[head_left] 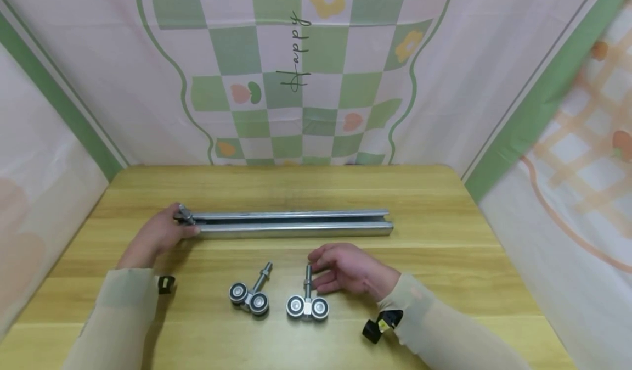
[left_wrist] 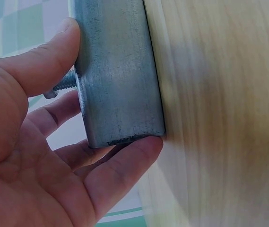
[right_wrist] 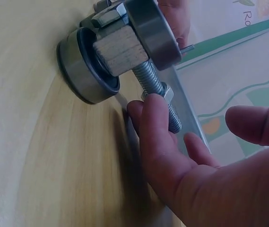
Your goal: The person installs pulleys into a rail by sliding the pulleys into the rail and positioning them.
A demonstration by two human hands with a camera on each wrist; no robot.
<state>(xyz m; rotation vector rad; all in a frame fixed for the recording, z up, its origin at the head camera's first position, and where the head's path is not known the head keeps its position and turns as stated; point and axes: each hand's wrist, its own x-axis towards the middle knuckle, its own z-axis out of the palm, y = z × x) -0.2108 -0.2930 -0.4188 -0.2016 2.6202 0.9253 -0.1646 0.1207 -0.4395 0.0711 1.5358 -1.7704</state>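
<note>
A metal channel rail (head_left: 296, 230) with a slot along its top lies across the table. My left hand (head_left: 160, 231) holds its left end. In the left wrist view the thumb (left_wrist: 61, 45) presses the rail's edge, and the fingers reach around its end. A threaded bolt (head_left: 185, 214) sticks up from the slot there; what it joins inside is hidden. My right hand (head_left: 348, 268) is beside an upright-pointing bolt on a twin-wheel trolley roller (head_left: 308, 306). In the right wrist view its fingers reach the bolt's nut (right_wrist: 165, 94), while the thumb stands apart.
A second trolley roller (head_left: 250, 296) lies to the left of the first, its bolt slanting toward the rail. The wooden table (head_left: 444, 304) ends at a patterned cloth (head_left: 321, 123) behind, with cloth at both sides too.
</note>
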